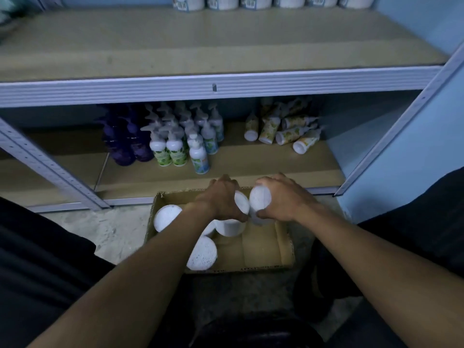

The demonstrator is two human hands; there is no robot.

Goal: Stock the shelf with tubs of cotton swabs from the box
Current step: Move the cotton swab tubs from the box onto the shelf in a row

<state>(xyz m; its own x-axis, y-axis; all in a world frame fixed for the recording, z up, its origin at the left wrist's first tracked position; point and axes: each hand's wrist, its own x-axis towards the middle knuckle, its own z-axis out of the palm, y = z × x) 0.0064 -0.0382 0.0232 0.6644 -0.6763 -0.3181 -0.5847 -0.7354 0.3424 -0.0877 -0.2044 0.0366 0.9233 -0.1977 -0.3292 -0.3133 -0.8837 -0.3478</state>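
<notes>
Blue wall (411,151), concrete floor (120,229) (dim light)

Both arms are stretched out forward and down, bare forearms angling in toward each other so the wrists end up close together. The left hand (223,197) is palm-down with its fingers (221,182) curled over the far side and the thumb hooked underneath, gripping. The right hand (281,197) mirrors it, fingers wrapped over the top, thumb tucked low. The two thumbs are nearly touching in the middle.
</notes>
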